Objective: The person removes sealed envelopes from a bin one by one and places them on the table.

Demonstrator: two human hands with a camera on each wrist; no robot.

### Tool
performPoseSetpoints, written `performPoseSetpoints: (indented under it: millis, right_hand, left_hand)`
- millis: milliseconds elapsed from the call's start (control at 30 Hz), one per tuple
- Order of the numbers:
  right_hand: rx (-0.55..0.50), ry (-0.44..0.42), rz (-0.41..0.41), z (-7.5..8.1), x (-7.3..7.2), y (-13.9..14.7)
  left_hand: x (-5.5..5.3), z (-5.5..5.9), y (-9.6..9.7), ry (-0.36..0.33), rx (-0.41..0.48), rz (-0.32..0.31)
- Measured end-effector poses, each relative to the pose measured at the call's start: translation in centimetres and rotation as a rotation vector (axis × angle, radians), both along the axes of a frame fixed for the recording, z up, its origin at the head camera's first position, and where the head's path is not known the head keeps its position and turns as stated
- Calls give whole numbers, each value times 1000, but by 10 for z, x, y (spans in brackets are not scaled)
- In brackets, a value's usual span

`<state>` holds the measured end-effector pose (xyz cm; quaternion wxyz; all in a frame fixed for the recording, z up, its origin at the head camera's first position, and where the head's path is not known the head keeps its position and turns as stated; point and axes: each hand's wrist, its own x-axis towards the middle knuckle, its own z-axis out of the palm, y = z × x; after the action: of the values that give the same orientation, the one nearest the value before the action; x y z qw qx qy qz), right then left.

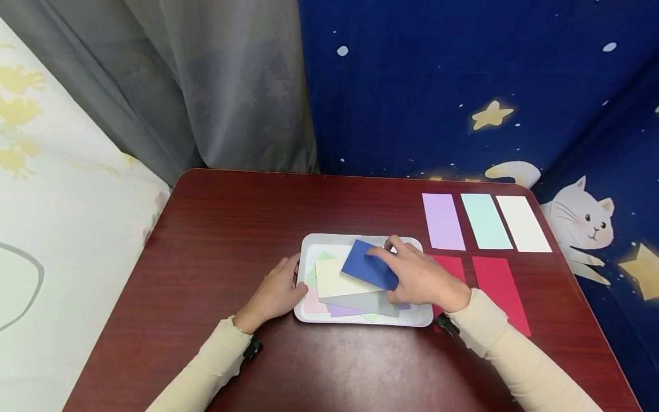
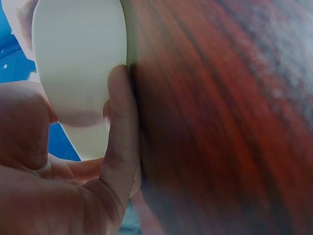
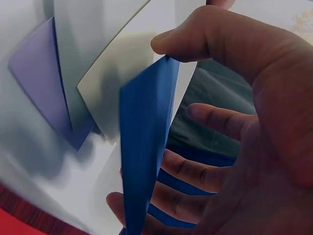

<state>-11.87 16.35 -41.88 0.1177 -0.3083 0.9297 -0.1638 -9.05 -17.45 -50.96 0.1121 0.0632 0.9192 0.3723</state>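
Note:
A white tray lies on the table in the head view, with several loose cards inside. My left hand grips its left end, thumb at the rim. In the left wrist view fingers curve around the pale tray wall. My right hand holds a blue rectangular card tilted above the pile, as the right wrist view of the blue card confirms. Beneath it are a cream card, a grey card, a purple card, a pink card and some green, partly overlapped.
Right of the tray, a lilac card, a mint card and a white card form a back row. Nearer lie two red cards, one partly covered by my right arm. Curtains hang behind the dark red table.

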Motion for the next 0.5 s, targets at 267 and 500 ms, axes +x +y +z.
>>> performPoseSetpoints:
  millis: [267, 500]
  right_hand:
    - [-14, 44, -7, 2, 2, 12]
    - [-32, 56, -25, 4, 3, 22]
  left_hand:
    - [-1, -2, -1, -10, -1, 1]
    - [-1, -2, -1, -7, -20, 2]
